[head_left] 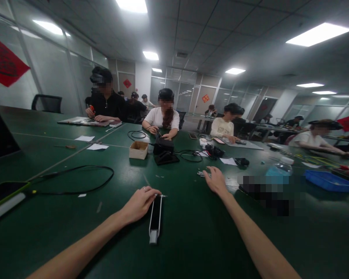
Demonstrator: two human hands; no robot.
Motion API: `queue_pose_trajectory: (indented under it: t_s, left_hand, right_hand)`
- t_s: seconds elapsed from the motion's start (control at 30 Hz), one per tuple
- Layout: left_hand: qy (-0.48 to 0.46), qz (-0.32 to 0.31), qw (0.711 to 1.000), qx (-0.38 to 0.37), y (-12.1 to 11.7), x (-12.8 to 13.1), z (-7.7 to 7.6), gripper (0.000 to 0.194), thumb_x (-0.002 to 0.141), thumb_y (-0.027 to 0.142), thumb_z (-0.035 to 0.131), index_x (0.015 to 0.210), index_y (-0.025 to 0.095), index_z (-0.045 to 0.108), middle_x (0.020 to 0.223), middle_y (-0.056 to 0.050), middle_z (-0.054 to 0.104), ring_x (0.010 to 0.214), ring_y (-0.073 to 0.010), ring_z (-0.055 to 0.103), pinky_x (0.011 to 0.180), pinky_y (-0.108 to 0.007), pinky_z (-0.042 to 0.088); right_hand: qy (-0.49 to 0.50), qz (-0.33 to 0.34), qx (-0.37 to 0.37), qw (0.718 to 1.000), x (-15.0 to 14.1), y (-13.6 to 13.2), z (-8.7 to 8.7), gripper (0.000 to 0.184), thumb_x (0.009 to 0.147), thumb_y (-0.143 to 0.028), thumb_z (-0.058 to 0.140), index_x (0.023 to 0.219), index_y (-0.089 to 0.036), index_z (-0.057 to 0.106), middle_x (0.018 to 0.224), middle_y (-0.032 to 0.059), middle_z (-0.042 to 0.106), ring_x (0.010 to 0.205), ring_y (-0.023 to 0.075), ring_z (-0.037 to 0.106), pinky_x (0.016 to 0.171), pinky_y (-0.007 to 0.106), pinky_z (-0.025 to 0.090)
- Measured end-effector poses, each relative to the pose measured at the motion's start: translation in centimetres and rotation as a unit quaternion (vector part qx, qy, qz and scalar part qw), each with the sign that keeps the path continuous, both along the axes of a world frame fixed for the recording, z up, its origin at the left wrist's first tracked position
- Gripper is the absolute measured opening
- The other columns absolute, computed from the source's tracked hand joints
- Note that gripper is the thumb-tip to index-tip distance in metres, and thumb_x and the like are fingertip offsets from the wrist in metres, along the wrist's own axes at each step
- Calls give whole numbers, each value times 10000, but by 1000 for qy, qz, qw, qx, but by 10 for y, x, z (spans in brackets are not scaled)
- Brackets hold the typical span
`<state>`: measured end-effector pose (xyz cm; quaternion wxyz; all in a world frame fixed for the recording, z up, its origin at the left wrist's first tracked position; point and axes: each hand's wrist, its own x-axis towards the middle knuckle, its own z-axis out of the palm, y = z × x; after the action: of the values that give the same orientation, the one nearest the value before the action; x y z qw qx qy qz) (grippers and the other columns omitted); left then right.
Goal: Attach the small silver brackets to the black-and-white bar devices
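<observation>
A narrow white U-shaped frame [160, 215] with a dark inside lies lengthwise on the green table in front of me. At its near end sits a light grey block [153, 236], and a thin metal pin [164, 196] crosses its far end. My left hand [142, 202] is closed on that far end, fingertips pinching near the pin. Farther off to the right, my right hand [216, 179] has its fingers apart, reaching down at a few small metal parts [201, 173] on the table. Its fingertips are close to these parts; whether they touch, I cannot tell.
Beyond my hands stand an open cardboard box [138, 150] and a black device [163, 147] with cables. A black cable [75, 192] loops at left. To the right are a bottle [280, 167] and a blue tray [331, 181]. Several people sit across the table.
</observation>
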<state>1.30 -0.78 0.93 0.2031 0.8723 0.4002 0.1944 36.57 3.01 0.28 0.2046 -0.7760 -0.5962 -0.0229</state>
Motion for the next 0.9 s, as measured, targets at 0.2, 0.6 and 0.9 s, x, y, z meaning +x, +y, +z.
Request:
queue_pose_trajectory:
  t_s: [0.2, 0.6, 0.9]
  left_hand:
    - [-3, 11, 1000, -14, 1, -1, -2, 321, 959, 263, 344, 1158, 256, 597, 1092, -49, 585, 956, -204, 550, 843, -339, 447]
    - [5, 6, 1000, 5, -4, 3, 5, 307, 951, 233, 368, 1138, 245, 612, 1084, -43, 615, 980, -197, 569, 870, -345, 441]
    - [3, 1, 1000, 13, -1, 0, 0, 318, 960, 268, 354, 1149, 238, 609, 1094, -46, 616, 991, -193, 566, 882, -350, 448]
  right_hand:
    - [27, -123, -88, 988, 67, 42, -22, 796, 913, -565, 184, 1341, 86, 347, 1336, 369, 371, 1310, 400, 317, 1008, 602, 217]
    - [18, 167, -153, 974, 14, 63, -30, 677, 898, -590, 292, 1442, -188, 320, 1531, 70, 220, 1405, 229, 196, 1128, 377, 162]
    - [30, 264, -137, 954, -42, -12, -27, 647, 922, -564, 259, 1453, -196, 288, 1532, 53, 215, 1397, 237, 217, 1125, 417, 208]
